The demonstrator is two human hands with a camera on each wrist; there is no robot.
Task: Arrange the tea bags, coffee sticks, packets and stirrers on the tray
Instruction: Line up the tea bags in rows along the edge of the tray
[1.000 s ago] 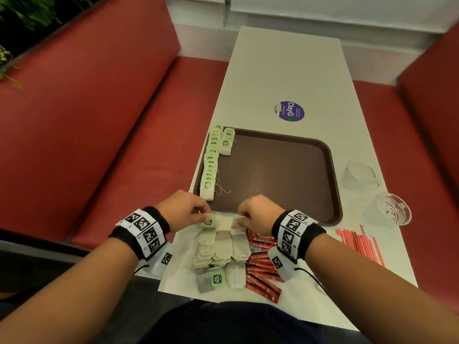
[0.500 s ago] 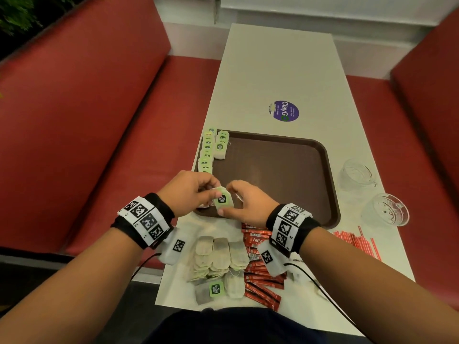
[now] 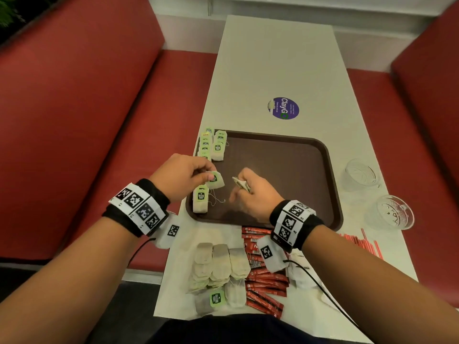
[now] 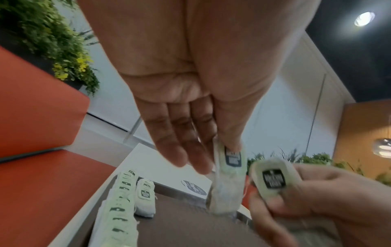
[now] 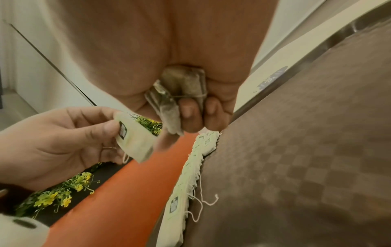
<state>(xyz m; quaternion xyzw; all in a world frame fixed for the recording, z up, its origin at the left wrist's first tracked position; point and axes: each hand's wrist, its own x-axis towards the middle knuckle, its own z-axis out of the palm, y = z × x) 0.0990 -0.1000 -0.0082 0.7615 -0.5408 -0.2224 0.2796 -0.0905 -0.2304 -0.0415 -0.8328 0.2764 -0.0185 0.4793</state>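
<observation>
Dim warm indoor light; wrist views blurred, perhaps motion; edges warped.

The tray (image 3: 330, 170) sits in the middle of the table (image 3: 273, 58), nearer its left edge. A row of tea bags (image 3: 205, 145) runs along the tray's left rim, with a shorter row (image 3: 219, 148) just inside it at the far end. Between the tray and the table's near edge lies a pile of tea bags (image 3: 218, 266), and the coffee sticks (image 3: 263, 286) lie to its right. The stirrers (image 3: 365, 244) lie by the right edge, with two glasses (image 3: 392, 214) behind them, beside the tray's right rim. A sticker (image 3: 283, 108) lies behind the tray.
</observation>
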